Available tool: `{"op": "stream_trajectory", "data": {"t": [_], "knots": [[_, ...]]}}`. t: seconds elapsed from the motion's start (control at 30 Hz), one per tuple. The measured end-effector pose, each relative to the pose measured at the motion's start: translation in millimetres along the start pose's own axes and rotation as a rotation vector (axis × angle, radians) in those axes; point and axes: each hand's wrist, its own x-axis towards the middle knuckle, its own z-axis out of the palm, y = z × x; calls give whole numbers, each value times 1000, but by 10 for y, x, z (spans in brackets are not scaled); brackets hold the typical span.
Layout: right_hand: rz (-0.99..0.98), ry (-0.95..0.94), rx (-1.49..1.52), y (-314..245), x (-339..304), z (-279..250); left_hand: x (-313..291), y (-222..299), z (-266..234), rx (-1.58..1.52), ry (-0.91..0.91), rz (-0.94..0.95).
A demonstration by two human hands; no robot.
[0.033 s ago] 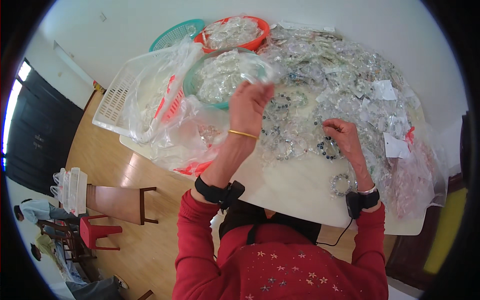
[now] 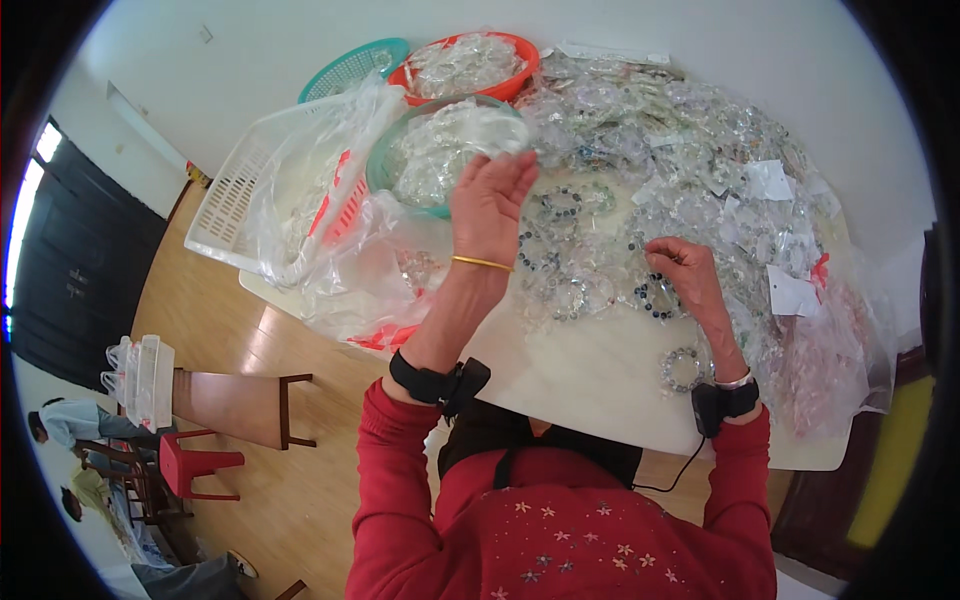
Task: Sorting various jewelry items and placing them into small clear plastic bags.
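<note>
Bracelets [image 2: 657, 314], mostly dk & clear beads, lie on the worktop [image 2: 560, 365] btwn the two hands, several in clear packs, w/ one pale ring [image 2: 667, 372] nr the front edge, just beside R wrist. L hand [image 2: 489, 200] is up at the near-R rim of the green bowl [image 2: 374, 165], fingers loosely parted, nothing visibly gripped; a whitish pack [image 2: 503, 130], a bit blurred, sits just past the fingertips, atop the clear packs heaped in there. R hand [image 2: 687, 268] is low, just above the dk-bead ones, thumb & index drawn together; can't tell if anything's pinched. Gold bangle [image 2: 483, 263] on L wrist, silver bangle [image 2: 736, 382] on R, plus a blk strap [image 2: 425, 381] each. Behind the bowl: red basket [image 2: 531, 62], also full of packs, & teal basket [image 2: 340, 75] to its L. White basket [image 2: 215, 225] far L, clear bag [image 2: 350, 255] draped partly over it. Big pile [image 2: 690, 130] of packs covers back & R of worktop, w/ white tags [image 2: 769, 180] on top, pinkish packs [image 2: 825, 360] at R edge.
</note>
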Motion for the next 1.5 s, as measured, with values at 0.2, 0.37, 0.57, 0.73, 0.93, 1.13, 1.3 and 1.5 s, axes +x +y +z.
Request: {"op": "stream_trajectory", "data": {"t": [0.2, 0.37, 0.57, 0.73, 0.93, 1.13, 1.3, 1.5], "knots": [[39, -8, -48, -91, -8, 28, -232, -170, -102, 241, 30, -107], [-139, -78, -350, -257, -94, 79, -451, -386, -297, 1168, -407, 289], [-433, -99, -520, -320, -153, 182, -517, -431, -444, 1880, -723, 652], [-490, 1, -627, -176, -161, 82, -410, -458, -587, 1878, -756, 466], [-505, 240, -820, 72, -68, -480, -346, -480, -683, 1755, -811, 451], [-345, 309, -826, 130, 224, -823, -283, -396, -626, 1485, -899, 143], [-396, 97, -837, 164, 338, -481, -416, -322, -563, 1444, -763, 171], [-374, 135, -1158, 174, 455, -255, -641, -234, -662, 1772, -554, 457]]}}
